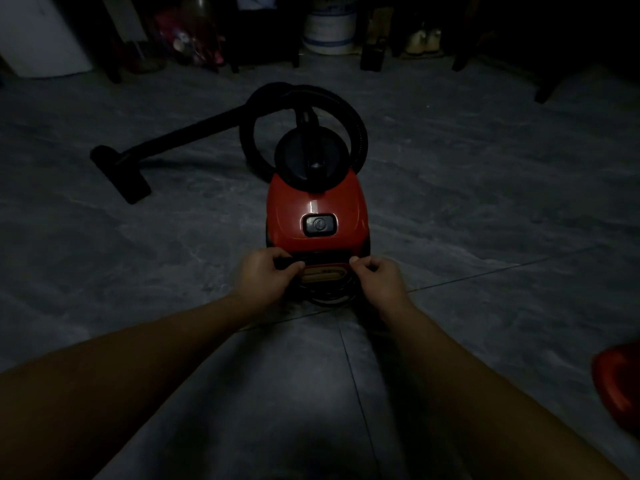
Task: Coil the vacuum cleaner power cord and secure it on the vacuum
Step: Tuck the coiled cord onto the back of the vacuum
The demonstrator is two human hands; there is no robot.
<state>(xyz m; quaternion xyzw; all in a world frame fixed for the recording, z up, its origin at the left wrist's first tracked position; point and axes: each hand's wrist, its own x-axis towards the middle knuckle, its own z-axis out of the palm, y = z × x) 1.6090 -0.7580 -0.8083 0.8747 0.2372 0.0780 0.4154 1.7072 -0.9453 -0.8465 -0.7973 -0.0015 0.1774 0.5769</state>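
A red canister vacuum [317, 206] stands on the grey tiled floor, its black power button facing me. Black power cord [329, 295] lies in loops around the vacuum's rear, by a yellowish label. My left hand [265, 271] has its fingers curled round a dark part of the cord at the rear left of the vacuum. My right hand [375, 277] has curled fingers at the rear right corner; the dim light hides whether they pinch the cord. The black hose [358, 126] arcs over the front of the vacuum.
The wand and floor nozzle [121, 171] lie on the floor to the left. A white pail [329, 29], furniture legs and a white appliance [41, 32] line the far wall. A red object [620, 389] shows at the right edge.
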